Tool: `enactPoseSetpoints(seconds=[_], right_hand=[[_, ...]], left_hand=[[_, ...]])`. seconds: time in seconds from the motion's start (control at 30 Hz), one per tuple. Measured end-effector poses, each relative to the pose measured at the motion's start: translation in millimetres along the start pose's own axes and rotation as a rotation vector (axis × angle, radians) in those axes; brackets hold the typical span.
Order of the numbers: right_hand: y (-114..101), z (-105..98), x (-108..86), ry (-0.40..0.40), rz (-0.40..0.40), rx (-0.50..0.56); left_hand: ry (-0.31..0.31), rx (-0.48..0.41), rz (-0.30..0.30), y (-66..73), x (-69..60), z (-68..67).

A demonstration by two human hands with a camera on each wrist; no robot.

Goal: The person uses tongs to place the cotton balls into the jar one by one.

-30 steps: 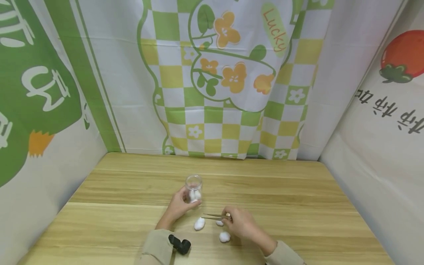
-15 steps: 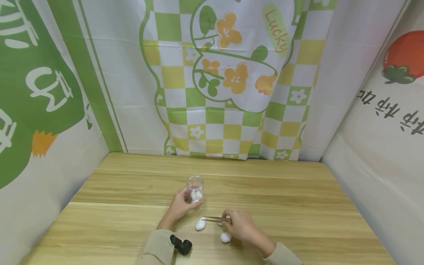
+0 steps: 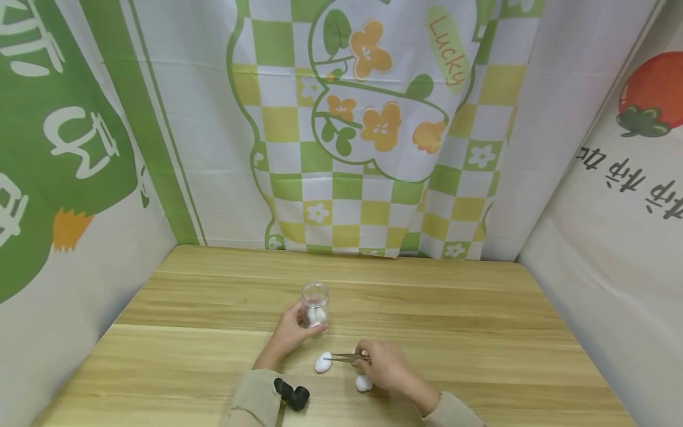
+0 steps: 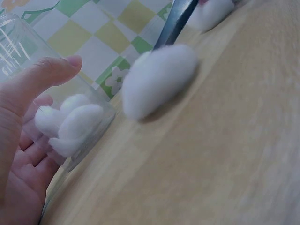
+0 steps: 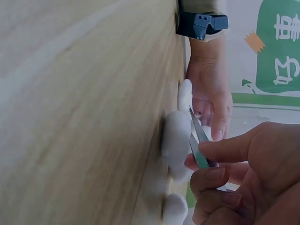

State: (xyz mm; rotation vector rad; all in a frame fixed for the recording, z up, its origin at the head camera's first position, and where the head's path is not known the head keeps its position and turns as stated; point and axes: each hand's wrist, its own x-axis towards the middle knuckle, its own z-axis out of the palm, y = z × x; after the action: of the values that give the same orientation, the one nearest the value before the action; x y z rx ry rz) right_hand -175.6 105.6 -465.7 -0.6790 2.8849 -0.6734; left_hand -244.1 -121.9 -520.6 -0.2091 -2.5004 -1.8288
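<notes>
Right hand [image 3: 388, 363]: thumb and fingers pinch the tweezers [image 3: 344, 357], points aimed left; I can't tell whether they've nipped the cotton.
Nearest cotton ball [image 3: 322, 363]: on the table [image 3: 453, 320], straight left of that grip, right at the tips, its long axis running roughly near-to-far, across the tweezers.
Nearer hand: too close to call by fingers, but the right one's tweezers reach it.
Left hand [image 3: 290, 331]: curled round the clear jar [image 3: 315, 296], just beyond the ball, cotton inside.
</notes>
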Motion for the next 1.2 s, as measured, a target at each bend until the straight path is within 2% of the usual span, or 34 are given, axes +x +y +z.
enactPoseSetpoints(seconds=[0.13,0.3,0.57,0.8,1.03,1.2], right_hand=[[-3,-1,1.4,-0.001,0.006,-0.043],[-4,0,2.2,-0.012,0.019,-0.044],[-3,2,1.5,0.027,-0.011,-0.06],[-2,-2,-0.7,0.099,-0.031,-0.084],[-2,-6,-0.1,0.087,-0.029,-0.073],[-3,-8,-1.3,0.113,-0.04,-0.063]], left_hand=[[0.007,0.008,0.0,0.1,0.8,0.3],[0.01,0.005,0.0,0.2,1.1,0.5],[0.003,-0.003,0.006,-0.4,1.0,1.5],[-0.001,0.002,0.006,-0.3,-0.2,1.8],[0.0,-0.005,0.004,2.4,-1.0,0.3],[0.001,-0.002,0.0,1.3,-0.1,-0.2]])
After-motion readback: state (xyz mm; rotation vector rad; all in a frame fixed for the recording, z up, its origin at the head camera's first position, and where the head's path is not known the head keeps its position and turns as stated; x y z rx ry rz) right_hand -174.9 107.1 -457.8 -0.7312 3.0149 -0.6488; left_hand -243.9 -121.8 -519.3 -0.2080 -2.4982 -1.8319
